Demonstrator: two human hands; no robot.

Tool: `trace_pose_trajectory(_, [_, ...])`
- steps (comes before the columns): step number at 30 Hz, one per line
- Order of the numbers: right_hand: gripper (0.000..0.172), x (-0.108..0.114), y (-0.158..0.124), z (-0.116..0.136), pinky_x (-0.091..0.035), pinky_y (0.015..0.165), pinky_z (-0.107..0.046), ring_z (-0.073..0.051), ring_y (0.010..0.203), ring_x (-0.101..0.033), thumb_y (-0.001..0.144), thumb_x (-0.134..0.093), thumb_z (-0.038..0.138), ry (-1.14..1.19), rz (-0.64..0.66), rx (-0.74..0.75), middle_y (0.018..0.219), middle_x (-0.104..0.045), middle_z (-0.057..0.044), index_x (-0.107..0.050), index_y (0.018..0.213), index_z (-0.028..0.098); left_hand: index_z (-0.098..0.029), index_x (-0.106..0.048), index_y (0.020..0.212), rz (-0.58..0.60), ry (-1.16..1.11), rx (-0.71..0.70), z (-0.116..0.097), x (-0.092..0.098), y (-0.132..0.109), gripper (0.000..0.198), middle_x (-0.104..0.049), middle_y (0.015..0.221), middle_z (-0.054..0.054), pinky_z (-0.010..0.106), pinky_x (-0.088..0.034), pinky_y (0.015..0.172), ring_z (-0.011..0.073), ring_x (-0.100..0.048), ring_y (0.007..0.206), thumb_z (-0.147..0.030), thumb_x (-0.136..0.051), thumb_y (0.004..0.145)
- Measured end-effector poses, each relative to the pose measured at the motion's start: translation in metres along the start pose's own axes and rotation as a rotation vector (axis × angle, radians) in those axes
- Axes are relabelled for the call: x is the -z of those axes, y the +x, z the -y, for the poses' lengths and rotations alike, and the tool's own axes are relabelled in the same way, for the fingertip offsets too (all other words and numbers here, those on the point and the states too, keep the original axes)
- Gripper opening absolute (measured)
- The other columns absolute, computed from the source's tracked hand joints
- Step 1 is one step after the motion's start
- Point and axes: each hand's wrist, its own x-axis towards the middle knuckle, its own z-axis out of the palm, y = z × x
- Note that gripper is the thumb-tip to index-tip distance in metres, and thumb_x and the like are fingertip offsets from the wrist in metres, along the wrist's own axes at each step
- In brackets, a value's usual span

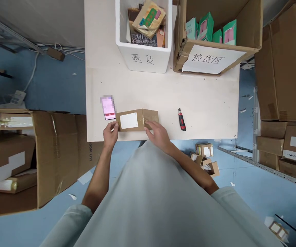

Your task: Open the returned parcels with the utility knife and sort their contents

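A small brown cardboard box [140, 118] with a white label lies near the front edge of the white table. At its left end, my left hand [110, 133] is closed, thumb and fingers pinching the corner. My right hand [158, 134] lies over the right end, fingers stretched out and apart on the cardboard. Just beyond my left hand lies a phone [108, 105] with a blurred pinkish screen. To the right of the box is a red-and-black utility knife [181, 120].
At the table's back stand a white foam bin [148, 58] of books and a large carton [215, 58] holding green packages. A big open carton [57, 151] of parcels stands left. Stacked boxes [287, 68] line the right side; small boxes [204, 159] lie on the floor.
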Motion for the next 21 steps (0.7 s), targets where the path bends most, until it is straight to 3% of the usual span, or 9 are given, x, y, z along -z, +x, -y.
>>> trace_pose_trajectory(4, [0.036,0.016,0.012,-0.036,-0.061,0.11,-0.043,-0.029,0.125,-0.075,0.112,-0.06,0.041,-0.064,-0.085,-0.171,0.134,-0.08,-0.012,-0.076,0.137,0.022,-0.019,-0.076,0.104,0.001,-0.032,0.042,-0.012,-0.021,-0.011,0.026,-0.082,0.11,0.01,0.037,-0.063,0.097,0.0246,-0.077,0.103,-0.04,-0.07,0.09])
trace_pose_trajectory(7, [0.029,0.028,0.017,-0.069,-0.063,0.103,-0.042,-0.029,0.114,-0.079,0.108,-0.065,0.04,-0.035,-0.154,-0.351,0.122,-0.083,-0.013,-0.081,0.12,0.019,-0.019,-0.076,0.099,0.014,-0.025,0.091,-0.022,-0.037,-0.024,0.026,-0.084,0.106,0.009,0.037,-0.064,0.092,0.025,-0.079,0.096,-0.041,-0.078,0.085])
trace_pose_trajectory(10, [0.022,0.034,0.007,-0.092,-0.065,0.1,-0.04,-0.027,0.109,-0.081,0.106,-0.067,0.037,0.059,-0.18,-0.406,0.114,-0.085,-0.011,-0.082,0.107,0.02,-0.02,-0.077,0.1,0.009,-0.011,0.127,-0.024,-0.041,-0.04,0.027,-0.085,0.108,0.009,0.04,-0.064,0.093,0.0264,-0.081,0.094,-0.04,-0.082,0.082])
trace_pose_trajectory(16, [0.025,0.03,-0.035,-0.106,-0.066,0.099,-0.042,-0.027,0.104,-0.082,0.1,-0.072,0.045,0.144,-0.152,-0.412,0.11,-0.087,-0.011,-0.082,0.1,0.022,-0.018,-0.082,0.111,0.065,-0.144,0.214,-0.006,-0.039,-0.076,0.036,-0.086,0.109,0.011,0.045,-0.067,0.098,0.0308,-0.084,0.099,-0.032,-0.083,0.079])
trace_pose_trajectory(21, [0.026,0.029,-0.035,-0.107,-0.066,0.099,-0.042,-0.027,0.101,-0.082,0.099,-0.071,0.044,0.119,-0.167,-0.42,0.108,-0.087,-0.012,-0.083,0.101,0.021,-0.016,-0.084,0.11,-0.005,-0.189,0.181,-0.002,-0.049,-0.082,0.032,-0.085,0.123,0.013,0.046,-0.064,0.11,0.0311,-0.082,0.112,-0.03,-0.079,0.082])
